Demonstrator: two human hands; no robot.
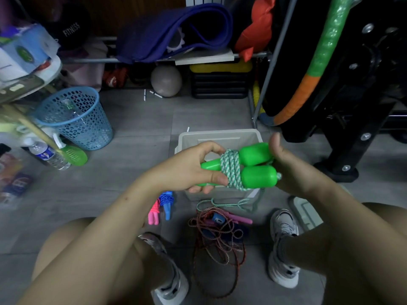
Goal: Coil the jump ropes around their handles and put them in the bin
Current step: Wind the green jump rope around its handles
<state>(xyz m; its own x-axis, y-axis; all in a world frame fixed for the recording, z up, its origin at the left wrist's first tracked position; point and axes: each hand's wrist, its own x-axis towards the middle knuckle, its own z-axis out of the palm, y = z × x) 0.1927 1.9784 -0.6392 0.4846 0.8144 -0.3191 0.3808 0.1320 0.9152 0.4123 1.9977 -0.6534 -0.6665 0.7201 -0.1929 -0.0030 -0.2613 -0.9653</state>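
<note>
The left hand (pixel 193 170) grips the narrow ends of two green handles (pixel 255 166), thumb on top and fingers curled beneath. The handles lie side by side, fat ends pointing to 3 o'clock. A green-and-white rope (pixel 231 170) is wound in several turns around the middle of both handles. The right hand (pixel 293 170) cups the fat ends, fingers wrapped behind them and thumb raised toward 12 o'clock; it looks to be pinching the rope where it leaves the handles, though that spot is partly hidden. The loose tail of the rope drops past the hands and lies in loops on the floor (pixel 136 119) at about 6 o'clock of the handles.

The bin (pixel 218 136), a pale open box, sits on the floor right behind and beneath the hands. At 7 o'clock of the bin lie a pink rope (pixel 154 213) and a blue rope (pixel 167 202), both already coiled around their handles, touching each other. At 6 o'clock, between the person's shoes, a reddish rope (pixel 217 245) lies in a loose tangle over blue and pink handles.

A blue basket (pixel 74 119) stands well apart at 10 o'clock of the bin, and a grey ball (pixel 166 81) rests under the shelf at 12 o'clock.
</note>
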